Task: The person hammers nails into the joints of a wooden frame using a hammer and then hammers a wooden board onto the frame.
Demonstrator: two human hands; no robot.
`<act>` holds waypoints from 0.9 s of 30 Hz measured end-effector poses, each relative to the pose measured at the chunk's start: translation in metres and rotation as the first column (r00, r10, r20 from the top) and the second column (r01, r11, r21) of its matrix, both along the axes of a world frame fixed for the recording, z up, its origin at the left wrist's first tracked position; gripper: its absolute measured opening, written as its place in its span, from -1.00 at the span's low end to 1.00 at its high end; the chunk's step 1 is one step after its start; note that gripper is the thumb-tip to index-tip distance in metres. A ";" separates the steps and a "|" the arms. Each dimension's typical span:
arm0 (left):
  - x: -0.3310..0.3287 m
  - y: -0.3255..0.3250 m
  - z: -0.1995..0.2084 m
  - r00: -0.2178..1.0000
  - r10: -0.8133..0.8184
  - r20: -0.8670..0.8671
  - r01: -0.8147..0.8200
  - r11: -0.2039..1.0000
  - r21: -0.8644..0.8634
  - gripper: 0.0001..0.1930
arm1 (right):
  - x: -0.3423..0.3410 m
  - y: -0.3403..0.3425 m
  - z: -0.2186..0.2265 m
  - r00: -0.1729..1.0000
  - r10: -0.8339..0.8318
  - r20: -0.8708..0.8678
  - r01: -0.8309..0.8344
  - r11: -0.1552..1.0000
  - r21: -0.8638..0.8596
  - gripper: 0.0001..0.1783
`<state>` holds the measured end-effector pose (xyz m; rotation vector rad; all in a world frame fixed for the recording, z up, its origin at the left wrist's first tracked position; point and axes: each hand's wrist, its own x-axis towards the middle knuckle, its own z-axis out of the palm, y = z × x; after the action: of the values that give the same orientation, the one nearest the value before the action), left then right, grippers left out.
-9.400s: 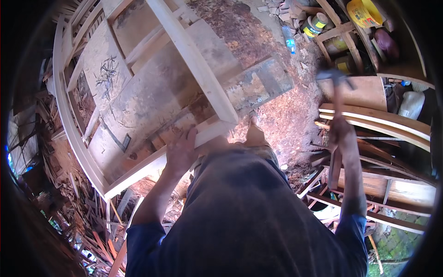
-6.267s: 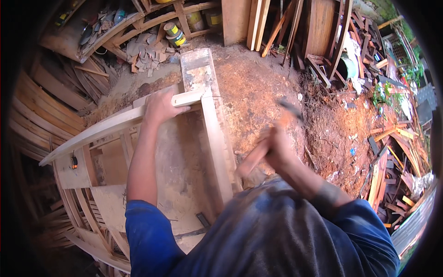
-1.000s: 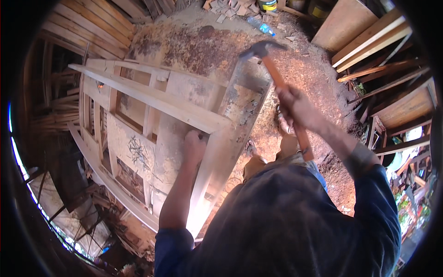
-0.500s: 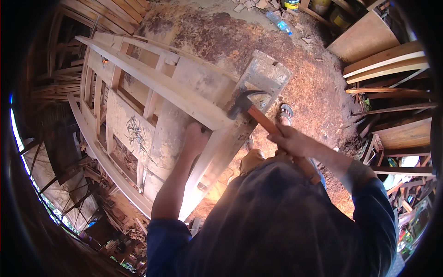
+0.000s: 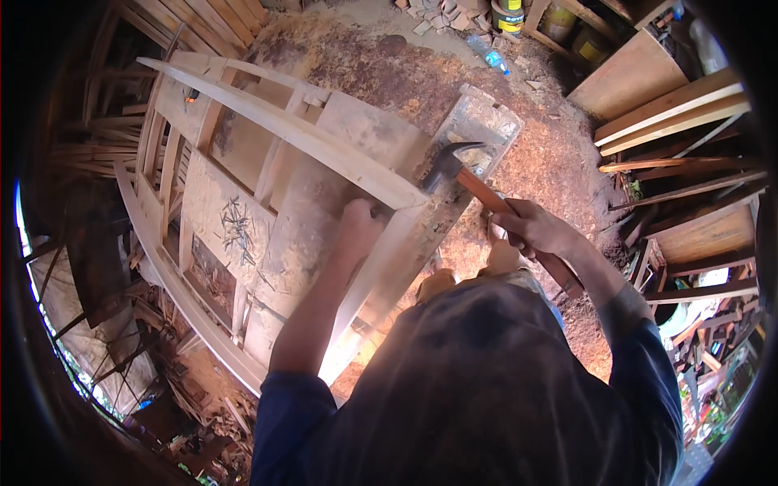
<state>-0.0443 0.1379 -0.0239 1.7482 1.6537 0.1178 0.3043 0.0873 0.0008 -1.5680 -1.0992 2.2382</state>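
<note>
My right hand [image 5: 538,228] is closed round the wooden handle of a claw hammer [image 5: 480,189]. The hammer's dark head sits at the near right corner of a pale wooden frame [image 5: 324,150]; whether it touches the wood I cannot tell. Just inside that corner, my left hand [image 5: 361,228] is curled into a fist beside the short end piece [image 5: 374,263]. Anything inside its fingers is hidden. Left of this hand, a loose pile of nails [image 5: 237,230] lies on a flat board of the workbench [image 5: 296,235].
A dusty block-like bench end [image 5: 480,121] juts out past the frame's corner. Planks [image 5: 673,113] and boards are stacked along the right side. On the dirt floor lie a plastic bottle [image 5: 491,58] and wood scraps [image 5: 438,13]. A long curved rail [image 5: 190,304] borders the bench's left side.
The hammer and my right hand have shifted a little to the right. My left hand has moved slightly up and right, staying closed near the frame's corner. The view has shifted slightly too.
</note>
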 end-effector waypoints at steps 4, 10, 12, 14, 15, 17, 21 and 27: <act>-0.001 0.001 0.013 0.995 -0.052 0.085 0.046 0.997 0.069 -0.74 | -0.026 -0.038 -0.004 0.946 -0.306 -0.106 0.300 0.952 -0.066 -0.64; -0.043 0.048 0.062 0.851 -0.467 -0.239 0.495 0.563 0.663 -0.46 | -0.071 -0.150 0.000 0.636 -0.762 -0.121 0.750 0.648 -0.134 -0.67; -0.020 0.084 0.077 0.626 -0.604 -0.493 0.677 0.108 0.728 -0.35 | -0.082 -0.186 -0.003 0.442 -0.890 -0.111 0.886 0.453 -0.101 -0.66; -0.031 0.119 0.045 0.562 -0.664 -0.493 0.769 0.202 0.606 -0.30 | -0.090 -0.216 -0.004 0.259 -0.962 -0.092 0.964 0.264 -0.046 -0.68; -0.034 0.128 0.032 0.499 -0.729 -0.468 0.847 0.296 0.442 -0.24 | -0.091 -0.230 -0.005 0.070 -0.995 -0.065 0.997 0.071 -0.006 -0.69; -0.026 0.126 0.037 0.490 -0.747 -0.449 0.870 0.391 0.300 -0.22 | -0.085 -0.251 0.014 -0.144 -0.988 -0.056 0.982 -0.150 0.113 -0.69; -0.017 0.123 0.038 0.459 -0.725 -0.514 0.886 0.332 0.323 -0.22 | -0.116 -0.234 0.026 -0.458 -0.824 -0.334 0.813 -0.540 0.218 -0.62; -0.034 0.131 0.030 0.459 -0.754 -0.470 0.884 0.332 0.329 -0.19 | -0.281 -0.167 0.030 0.210 -0.962 -0.177 0.942 0.247 -0.226 -0.65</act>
<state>-0.0784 0.2691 0.0065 2.9751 0.6194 -0.1403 0.0236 -0.0796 0.0309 -1.2563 0.1769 1.4415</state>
